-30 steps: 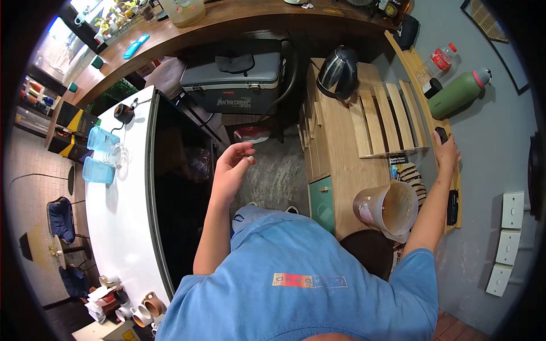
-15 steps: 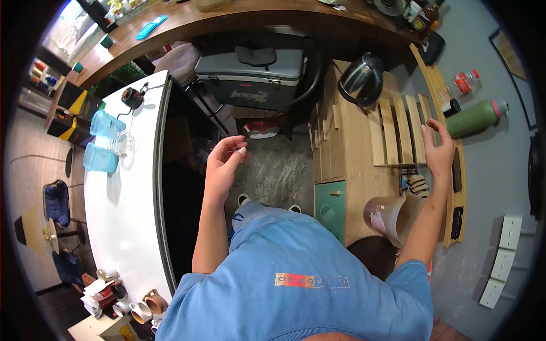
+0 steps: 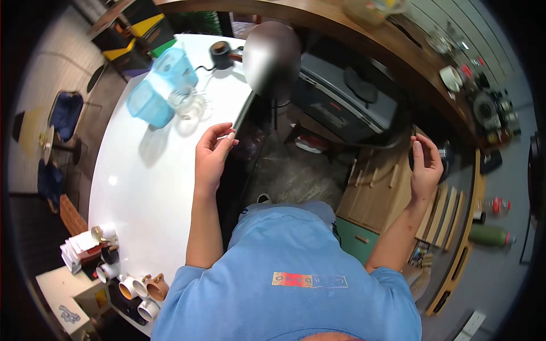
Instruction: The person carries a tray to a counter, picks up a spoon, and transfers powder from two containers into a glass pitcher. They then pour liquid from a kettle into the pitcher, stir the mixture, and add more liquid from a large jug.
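Note:
My left hand (image 3: 211, 156) hovers over the inner edge of the white counter (image 3: 142, 193). Its fingers curl loosely and nothing shows in them. Nearest to it are a clear glass (image 3: 187, 103) and light-blue plastic containers (image 3: 150, 102), both apart from the hand. On the right, my right hand (image 3: 426, 170) is raised in front of the dark kettle (image 3: 445, 162), with thumb and forefinger drawn together. A thin dark bit shows at the fingertips; whether the hand holds it or it lies behind, I cannot make out.
A round stool (image 3: 272, 59) stands at the counter's far end beside a grey cooler box (image 3: 347, 96). Wooden cabinets (image 3: 375, 182) and a slatted wooden rack (image 3: 441, 213) line the right. Several mugs (image 3: 142, 287) sit near left. A green bottle (image 3: 490, 235) is at far right.
My view has turned left, so the counter and stool sit further right. The right thumb and forefinger have come closer together. My left hand keeps its loose curl, now over the counter edge.

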Demonstrator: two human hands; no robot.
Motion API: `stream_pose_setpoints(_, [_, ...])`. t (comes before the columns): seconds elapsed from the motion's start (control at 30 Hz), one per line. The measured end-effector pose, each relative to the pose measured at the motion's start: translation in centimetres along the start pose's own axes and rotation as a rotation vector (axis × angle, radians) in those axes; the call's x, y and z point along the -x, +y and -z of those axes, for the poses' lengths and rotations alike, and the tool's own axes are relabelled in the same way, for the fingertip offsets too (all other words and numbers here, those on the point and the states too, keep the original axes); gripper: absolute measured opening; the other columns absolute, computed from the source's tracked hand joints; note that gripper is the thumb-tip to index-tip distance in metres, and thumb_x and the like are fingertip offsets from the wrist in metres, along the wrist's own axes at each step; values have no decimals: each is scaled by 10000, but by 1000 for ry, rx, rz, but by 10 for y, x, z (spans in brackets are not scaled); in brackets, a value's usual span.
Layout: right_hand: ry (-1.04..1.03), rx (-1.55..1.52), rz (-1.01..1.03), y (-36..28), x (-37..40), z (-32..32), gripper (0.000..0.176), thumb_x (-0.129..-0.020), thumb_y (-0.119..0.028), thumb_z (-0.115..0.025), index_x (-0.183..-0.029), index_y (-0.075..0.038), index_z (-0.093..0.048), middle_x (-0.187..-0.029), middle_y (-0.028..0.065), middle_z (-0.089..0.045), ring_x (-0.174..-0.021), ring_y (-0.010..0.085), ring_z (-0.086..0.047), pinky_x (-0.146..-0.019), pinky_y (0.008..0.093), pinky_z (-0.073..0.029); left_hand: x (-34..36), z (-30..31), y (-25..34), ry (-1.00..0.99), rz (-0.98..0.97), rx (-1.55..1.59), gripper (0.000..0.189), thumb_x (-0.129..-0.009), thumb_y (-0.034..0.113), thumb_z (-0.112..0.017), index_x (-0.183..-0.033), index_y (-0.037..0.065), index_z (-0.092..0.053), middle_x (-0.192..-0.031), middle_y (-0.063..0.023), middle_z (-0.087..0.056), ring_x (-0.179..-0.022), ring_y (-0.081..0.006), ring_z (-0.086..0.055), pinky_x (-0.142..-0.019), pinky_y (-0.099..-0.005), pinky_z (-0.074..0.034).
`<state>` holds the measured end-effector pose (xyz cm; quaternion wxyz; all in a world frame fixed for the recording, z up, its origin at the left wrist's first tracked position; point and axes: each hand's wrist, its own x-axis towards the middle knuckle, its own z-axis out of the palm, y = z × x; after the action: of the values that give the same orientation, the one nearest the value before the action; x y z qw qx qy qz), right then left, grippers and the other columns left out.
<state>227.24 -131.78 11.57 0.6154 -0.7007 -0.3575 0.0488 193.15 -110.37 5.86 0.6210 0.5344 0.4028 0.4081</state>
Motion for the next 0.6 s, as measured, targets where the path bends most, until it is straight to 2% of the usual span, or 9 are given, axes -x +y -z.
stream_pose_setpoints(0.13, [-138, -123, -35, -1, -22, -81, 182, -872, -42, -616, -1047, 7, -619, -965, 55, -650, -907, 95, -591, -817, 208, -451, -11, 36, -1, 158, 42, -43, 269, -862, 135, -599, -1094, 0, -588, -972, -75, -596, -830, -146, -599, -760, -275, -455])
stream_pose_setpoints(0.27, [-288, -164, -49, 10, -50, -135, 176, -874, -52, -615, -1040, 8, -620, -961, 63, -650, -910, 107, -598, -825, 223, -457, -19, 56, -14, 276, 97, -40, 284, -858, 138, -598, -1105, -2, -580, -971, -74, -597, -834, -145, -596, -765, -272, -452])
stream_pose_setpoints(0.47, [-461, -231, -7, 40, -118, -206, 171, -878, -59, -611, -1032, 15, -622, -950, 69, -654, -910, 116, -607, -833, 238, -462, -24, 57, -19, 520, 113, -22, 299, -858, 126, -589, -1119, -16, -563, -982, -77, -593, -840, -145, -590, -765, -267, -449])
stream_pose_setpoints(0.6, [-593, -310, 30, 35, -164, -257, 165, -876, -58, -614, -1020, 21, -625, -922, 61, -655, -899, 111, -609, -816, 237, -465, -28, 41, -9, 691, 92, 17, 298, -861, 121, -585, -1122, -20, -559, -999, -83, -587, -847, -143, -586, -765, -264, -450])
